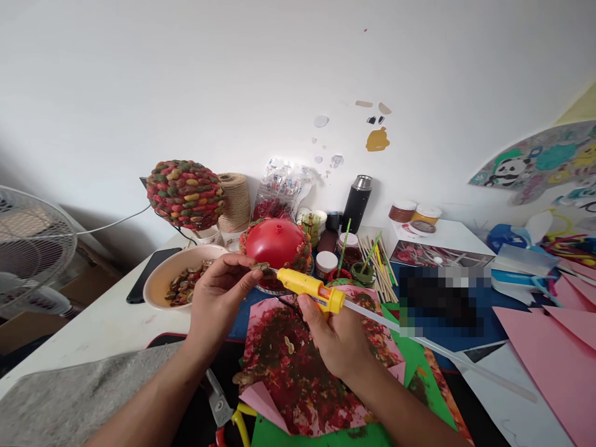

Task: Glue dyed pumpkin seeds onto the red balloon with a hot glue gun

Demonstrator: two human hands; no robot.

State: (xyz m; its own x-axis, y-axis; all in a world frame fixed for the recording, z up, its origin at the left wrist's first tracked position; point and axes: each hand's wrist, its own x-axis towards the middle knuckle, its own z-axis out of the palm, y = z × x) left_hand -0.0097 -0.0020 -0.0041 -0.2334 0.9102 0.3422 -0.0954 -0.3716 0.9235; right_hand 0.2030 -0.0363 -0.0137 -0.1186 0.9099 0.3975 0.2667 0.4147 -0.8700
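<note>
My left hand pinches a small shell piece between thumb and fingertips, just in front of the red balloon. My right hand is closed around a yellow glue gun, which I hold in front of the balloon and toward its right, the nozzle aimed leftward at the shell piece. The tip is so near the piece that I cannot tell whether they touch. A long translucent glue stick trails from the back of the gun, away from the balloon, down to the right.

The balloon's smooth top is bare, while coloured shells ring its sides. Left of the balloon is a pale orange bowl with painted shells in it, and a dark phone lies beyond the bowl. Behind the balloon to the left are a ball covered all over in red, green and yellow pieces and a spool of twine. A clear plastic bag stands right behind the balloon; a black flask rises behind it to the right, and an open jar of green paint sits at its right.

Nearer me than the balloon, a paint-smeared pink sheet lies over green paper, with one unpainted peanut shell on it. Scissors lie in front of the balloon, to the left.
</note>
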